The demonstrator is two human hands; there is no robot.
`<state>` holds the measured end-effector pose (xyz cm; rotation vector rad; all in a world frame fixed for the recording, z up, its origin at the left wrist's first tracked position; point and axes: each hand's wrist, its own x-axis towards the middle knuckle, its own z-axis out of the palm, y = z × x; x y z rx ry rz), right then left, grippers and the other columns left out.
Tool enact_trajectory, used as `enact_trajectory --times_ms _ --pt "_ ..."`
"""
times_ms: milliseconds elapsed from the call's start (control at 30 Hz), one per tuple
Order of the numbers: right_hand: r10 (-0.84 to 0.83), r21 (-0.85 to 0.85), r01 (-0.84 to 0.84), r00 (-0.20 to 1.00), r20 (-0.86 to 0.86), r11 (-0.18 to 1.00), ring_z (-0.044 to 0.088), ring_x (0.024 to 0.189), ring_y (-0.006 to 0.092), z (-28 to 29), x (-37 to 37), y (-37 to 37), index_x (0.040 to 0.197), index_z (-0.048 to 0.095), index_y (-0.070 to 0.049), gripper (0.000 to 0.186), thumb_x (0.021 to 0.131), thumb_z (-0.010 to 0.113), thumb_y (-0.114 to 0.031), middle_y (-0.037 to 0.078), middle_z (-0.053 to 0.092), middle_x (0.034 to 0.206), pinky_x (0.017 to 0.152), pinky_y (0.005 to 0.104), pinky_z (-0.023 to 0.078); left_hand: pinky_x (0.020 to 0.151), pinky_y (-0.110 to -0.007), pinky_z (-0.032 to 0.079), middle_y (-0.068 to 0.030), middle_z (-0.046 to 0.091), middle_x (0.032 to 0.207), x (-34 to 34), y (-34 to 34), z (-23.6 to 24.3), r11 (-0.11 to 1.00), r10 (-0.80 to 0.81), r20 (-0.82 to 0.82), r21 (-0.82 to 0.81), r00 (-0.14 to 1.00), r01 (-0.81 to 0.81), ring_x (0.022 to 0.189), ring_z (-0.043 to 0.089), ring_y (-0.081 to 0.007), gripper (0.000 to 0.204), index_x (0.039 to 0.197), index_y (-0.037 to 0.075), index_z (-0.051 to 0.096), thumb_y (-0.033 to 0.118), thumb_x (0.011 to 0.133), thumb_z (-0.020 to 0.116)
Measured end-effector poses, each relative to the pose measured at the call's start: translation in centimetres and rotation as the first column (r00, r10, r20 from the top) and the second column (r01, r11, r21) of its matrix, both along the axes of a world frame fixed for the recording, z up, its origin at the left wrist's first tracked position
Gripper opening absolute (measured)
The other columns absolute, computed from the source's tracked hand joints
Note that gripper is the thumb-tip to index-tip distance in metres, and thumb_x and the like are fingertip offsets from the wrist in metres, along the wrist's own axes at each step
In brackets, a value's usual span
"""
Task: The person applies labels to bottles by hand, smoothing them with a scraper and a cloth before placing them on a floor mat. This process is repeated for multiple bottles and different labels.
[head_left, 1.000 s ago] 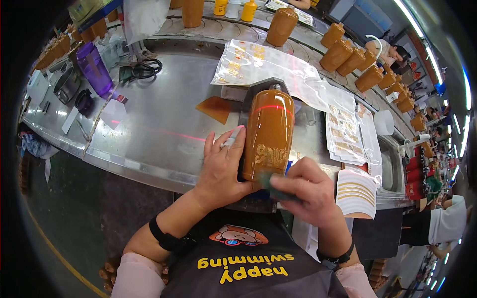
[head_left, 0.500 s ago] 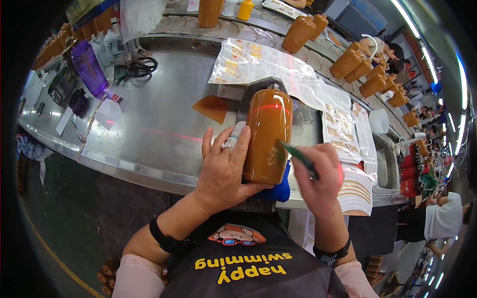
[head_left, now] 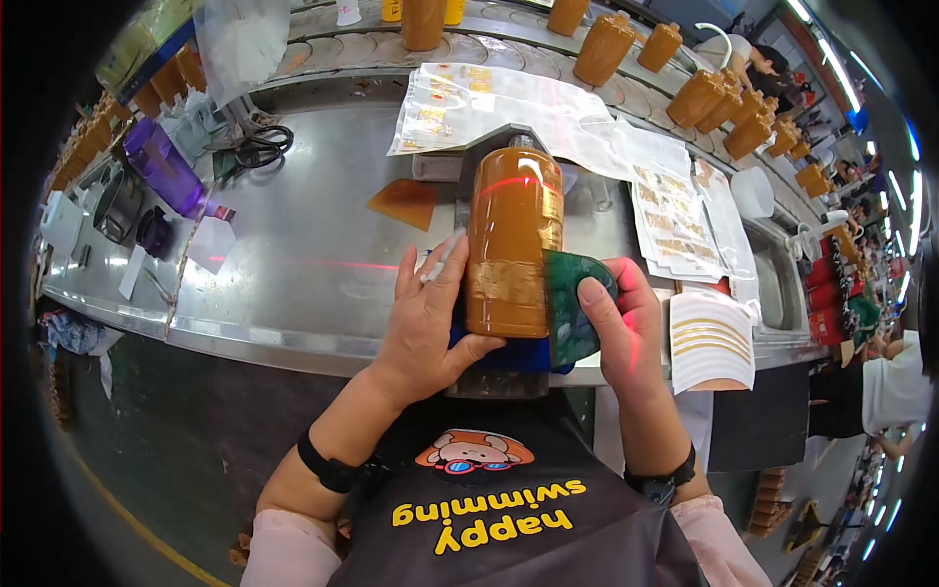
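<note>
A glossy brown bottle (head_left: 514, 220) lies in a dark cradle (head_left: 477, 157) with its neck pointing away from me. Gold decoration shows on its right side and in a band near its base. My left hand (head_left: 416, 328) grips the bottle's lower left, the thumb under the base and a white wrap on one finger. Between the thumb and fingers of my right hand (head_left: 628, 323) is a translucent green scraper (head_left: 577, 308), its straight edge against the bottle's right side. Blue cloth (head_left: 536, 354) shows below the base.
Printed transfer sheets (head_left: 518, 103) lie behind the bottle, with more sheets (head_left: 675, 220) to the right. An amber flat piece (head_left: 403, 203), scissors (head_left: 262, 149) and a purple bottle (head_left: 164, 166) are on the left. Brown bottles (head_left: 602, 49) stand along the conveyor (head_left: 518, 47). A sink (head_left: 780, 274) is at right.
The bottle has turned about its length, bringing a gold band and side decoration into view. My right hand has turned the scraper from nearly edge-on to showing its broad face.
</note>
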<state>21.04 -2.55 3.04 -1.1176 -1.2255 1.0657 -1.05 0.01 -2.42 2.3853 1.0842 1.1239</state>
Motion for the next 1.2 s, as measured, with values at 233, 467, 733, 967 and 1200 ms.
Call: enact_trajectory --times_ms 233,467,733,967,1200 --pt "-0.009 -0.041 0.005 0.995 -0.094 0.999 0.050 0.070 0.0031 0.1 -0.8 -0.2 0.098 0.056 -0.003 0.020 0.095 0.064 -0.021 -0.002 0.059 0.080 0.063 0.0193 0.043 0.115 -0.049 0.016 -0.0284 0.034 0.146 0.8 0.8 0.8 0.943 -0.073 0.296 -0.290 0.952 0.162 0.137 0.031 -0.0422 0.091 0.147 -0.011 0.018 0.052 0.092 0.055" --pt "-0.049 -0.016 0.050 0.995 0.092 0.999 0.051 0.070 0.0051 -2.7 -0.8 -0.2 0.098 0.056 0.000 0.025 0.094 0.065 -0.023 0.001 0.060 0.078 0.062 0.0229 0.045 0.114 -0.046 0.019 -0.0284 0.036 0.145 2.2 0.6 1.6 0.893 -0.007 0.381 -0.414 0.924 0.177 0.136 0.034 -0.0380 0.086 0.147 -0.011 0.012 0.041 0.094 0.055" --pt "-0.012 -0.180 0.053 0.975 0.223 0.982 0.054 0.081 0.0049 -5.4 3.0 -1.5 0.109 0.057 -0.002 0.020 0.096 0.060 -0.017 -0.001 0.061 0.091 0.072 0.0221 0.046 0.116 -0.037 0.020 -0.0189 0.022 0.155 3.4 0.7 1.1 0.817 -0.039 0.611 -0.435 0.791 0.377 0.142 0.025 -0.0259 0.078 0.150 -0.007 0.011 0.033 0.097 0.051" --pt "-0.500 0.427 0.263 0.522 0.691 0.865 0.057 0.119 0.0303 -2.8 16.9 -4.3 0.112 0.064 -0.002 0.038 0.081 0.048 0.012 0.020 0.054 0.136 0.102 0.0342 0.043 0.117 -0.048 0.013 -0.0244 0.032 0.150 1.2 -0.8 2.8 0.945 -0.007 -0.269 0.313 0.963 0.094 0.141 0.028 -0.0375 0.073 0.149 -0.002 0.024 0.042 0.096 0.051" --pt "-0.324 0.296 0.334 0.032 0.945 0.895 0.052 0.121 0.0340 -5.4 23.7 -9.4 0.095 0.072 -0.006 0.021 0.080 0.058 -0.005 0.016 0.059 0.127 0.099 0.0417 0.045 0.116 -0.045 0.019 -0.0208 0.030 0.153 2.1 -1.2 0.2 0.990 0.047 0.022 0.130 0.999 -0.050 0.142 0.029 -0.0338 0.069 0.148 -0.003 0.024 0.028 0.096 0.056"
